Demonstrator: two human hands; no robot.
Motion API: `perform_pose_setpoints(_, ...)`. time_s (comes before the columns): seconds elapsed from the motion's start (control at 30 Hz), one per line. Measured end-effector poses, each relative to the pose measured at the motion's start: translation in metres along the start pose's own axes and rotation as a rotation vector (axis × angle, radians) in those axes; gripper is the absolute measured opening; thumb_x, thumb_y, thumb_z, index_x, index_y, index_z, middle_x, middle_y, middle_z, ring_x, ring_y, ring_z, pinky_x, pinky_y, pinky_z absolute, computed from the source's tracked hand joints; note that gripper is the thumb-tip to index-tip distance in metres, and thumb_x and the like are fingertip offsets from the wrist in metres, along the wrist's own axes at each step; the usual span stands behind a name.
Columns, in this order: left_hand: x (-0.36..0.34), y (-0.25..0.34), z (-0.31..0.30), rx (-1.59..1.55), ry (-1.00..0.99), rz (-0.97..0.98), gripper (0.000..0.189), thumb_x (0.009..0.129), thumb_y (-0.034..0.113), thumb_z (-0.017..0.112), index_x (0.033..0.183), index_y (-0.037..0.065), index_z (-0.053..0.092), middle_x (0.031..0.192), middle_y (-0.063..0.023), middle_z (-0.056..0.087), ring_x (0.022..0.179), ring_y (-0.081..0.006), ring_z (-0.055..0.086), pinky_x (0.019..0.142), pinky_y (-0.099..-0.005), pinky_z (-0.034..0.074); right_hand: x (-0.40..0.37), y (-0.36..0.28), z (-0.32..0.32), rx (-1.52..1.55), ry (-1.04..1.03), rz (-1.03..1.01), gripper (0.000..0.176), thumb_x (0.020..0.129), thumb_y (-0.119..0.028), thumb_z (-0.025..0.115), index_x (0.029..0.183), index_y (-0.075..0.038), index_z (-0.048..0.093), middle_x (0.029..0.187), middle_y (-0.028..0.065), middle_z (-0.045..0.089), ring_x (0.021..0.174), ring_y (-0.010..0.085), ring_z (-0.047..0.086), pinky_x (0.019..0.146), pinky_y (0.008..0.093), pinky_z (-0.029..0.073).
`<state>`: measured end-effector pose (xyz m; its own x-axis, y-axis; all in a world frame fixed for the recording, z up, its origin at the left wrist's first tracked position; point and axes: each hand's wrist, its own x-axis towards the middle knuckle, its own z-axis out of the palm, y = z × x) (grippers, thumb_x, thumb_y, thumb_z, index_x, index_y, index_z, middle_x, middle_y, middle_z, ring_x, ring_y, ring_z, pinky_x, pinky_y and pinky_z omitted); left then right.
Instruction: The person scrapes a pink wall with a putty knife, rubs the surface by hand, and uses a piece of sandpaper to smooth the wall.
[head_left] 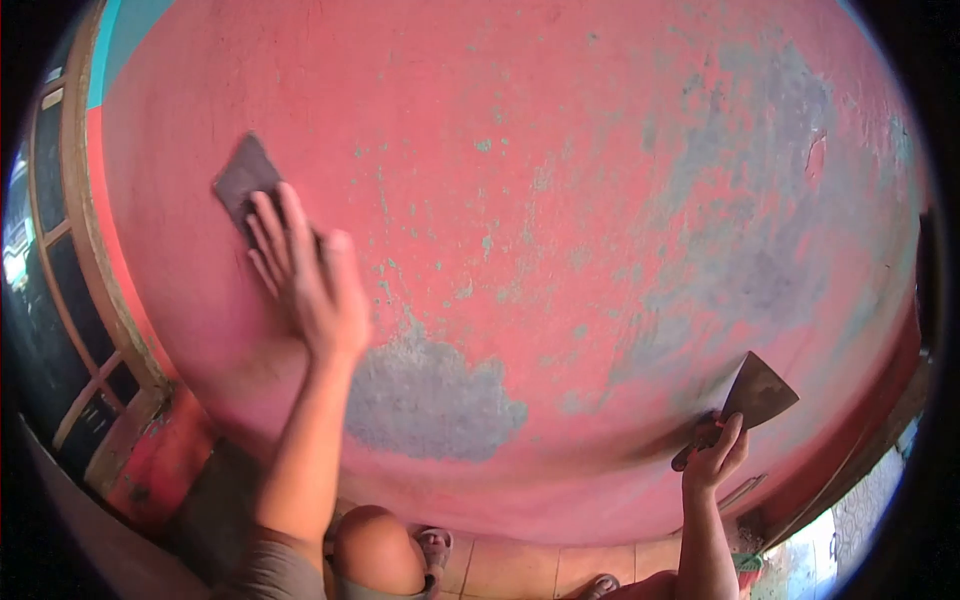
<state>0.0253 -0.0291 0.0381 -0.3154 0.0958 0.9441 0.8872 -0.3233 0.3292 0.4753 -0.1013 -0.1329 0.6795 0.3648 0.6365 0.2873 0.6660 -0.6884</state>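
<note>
My left hand [315,285] lies with its fingers extended over a dark sheet of sandpaper [245,180], pressing it to the red wall [560,90]. The sheet's upper corner sticks out beyond my fingertips, and its lower part is hidden under the hand. Low on the right, my right hand [716,458] is closed around the dark handle of a paint scraper [763,390]. Its broad blade points up, near the wall; whether it touches is hard to tell. Several flaked patches show green and grey, including a large grey patch [430,400] between my hands.
A window with a wooden frame [75,250] borders the wall on the left. Below are floor tiles [510,568], my bent knee [378,550] and a sandalled foot [434,548]. A dark edge [850,450] runs along the lower right.
</note>
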Motion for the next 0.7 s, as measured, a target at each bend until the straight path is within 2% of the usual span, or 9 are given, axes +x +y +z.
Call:
perform_pose_setpoints(0.1,-0.065,0.044,0.001,-0.012,-0.216,0.256,0.072,0.100,0.054,0.040,0.157,0.010,0.031,0.163,-0.0244,0.020,0.151,-0.0454,0.016,0.118,-0.0655,0.005,-0.005,-0.007,0.015,0.043,0.080,-0.012,0.034,0.105,-0.031,0.050,0.088,-0.003,0.055,0.075,0.0053,0.060,0.056,0.0101,0.053,0.053,0.0240,0.040)
perform_pose_setpoints(0.13,-0.108,0.054,0.000,-0.067,-0.423,0.448,0.072,0.100,0.054,0.038,0.158,0.012,0.029,0.164,-0.0216,0.019,0.151,-0.0444,0.015,0.117,-0.0670,0.002,-0.006,-0.007,0.015,0.048,0.079,-0.003,0.034,0.105,-0.031,0.050,0.087,-0.003,0.055,0.075,0.0053,0.060,0.056,0.0102,0.053,0.054,0.0242,0.040)
perform_pose_setpoints(0.23,-0.227,0.067,0.001,-0.095,-0.947,1.153,0.069,0.099,0.048,0.044,0.160,0.023,0.024,0.165,-0.0027,0.025,0.151,-0.0279,0.026,0.120,-0.0603,0.017,-0.007,-0.007,0.015,0.062,0.070,-0.004,0.034,0.105,-0.031,0.050,0.086,-0.003,0.055,0.074,0.0050,0.059,0.058,0.0102,0.053,0.056,0.0248,0.041)
perform_pose_setpoints(0.27,-0.236,0.073,0.000,-0.125,-0.898,1.326,0.068,0.099,0.045,0.045,0.160,0.024,0.022,0.165,-0.0015,0.025,0.150,-0.0263,0.028,0.119,-0.0591,0.020,-0.008,-0.010,0.018,0.066,0.071,-0.027,0.034,0.105,-0.031,0.050,0.087,-0.003,0.055,0.074,0.0049,0.059,0.058,0.0102,0.053,0.056,0.0249,0.041)
perform_pose_setpoints(0.33,-0.234,0.066,0.011,-0.408,-1.107,0.989,0.067,0.098,0.046,0.047,0.158,0.023,0.028,0.164,-0.0021,0.027,0.149,-0.0273,0.030,0.118,-0.0602,0.021,-0.001,-0.018,0.023,0.054,0.059,-0.052,0.035,0.105,-0.031,0.049,0.087,-0.002,0.055,0.075,0.0045,0.058,0.059,0.0100,0.053,0.055,0.0248,0.041)
perform_pose_setpoints(0.4,-0.208,0.060,0.005,-0.399,-1.082,0.783,0.066,0.097,0.048,0.049,0.156,0.020,0.035,0.164,-0.0059,0.028,0.149,-0.0306,0.030,0.117,-0.0619,0.020,-0.006,-0.024,0.019,0.011,0.031,-0.003,0.035,0.105,-0.031,0.049,0.087,-0.002,0.055,0.075,0.0041,0.057,0.059,0.0097,0.053,0.054,0.0243,0.039)
perform_pose_setpoints(0.53,-0.070,0.082,-0.014,-0.065,-0.489,0.494,0.065,0.093,0.053,0.056,0.143,0.012,0.055,0.156,-0.0210,0.038,0.145,-0.0434,0.032,0.115,-0.0637,0.017,-0.006,-0.025,0.019,0.036,-0.030,-0.034,0.034,0.106,-0.027,0.047,0.084,-0.001,0.054,0.074,0.0039,0.057,0.055,0.0104,0.051,0.050,0.0261,0.038)
perform_pose_setpoints(0.6,-0.044,0.070,-0.013,-0.034,-0.314,0.368,0.068,0.093,0.053,0.055,0.145,0.009,0.051,0.155,-0.0289,0.034,0.144,-0.0524,0.026,0.116,-0.0660,0.012,-0.002,-0.017,0.013,-0.026,-0.054,-0.073,0.035,0.105,-0.028,0.047,0.084,-0.002,0.054,0.074,0.0037,0.057,0.054,0.0100,0.051,0.050,0.0258,0.038)
perform_pose_setpoints(0.7,-0.052,0.072,0.002,-0.089,-0.135,0.140,0.071,0.096,0.050,0.050,0.150,0.004,0.043,0.158,-0.0318,0.024,0.147,-0.0526,0.018,0.116,-0.0662,0.007,-0.012,-0.018,0.017,-0.050,0.017,-0.105,0.035,0.105,-0.029,0.049,0.084,-0.002,0.055,0.072,0.0040,0.058,0.055,0.0101,0.053,0.053,0.0252,0.040)
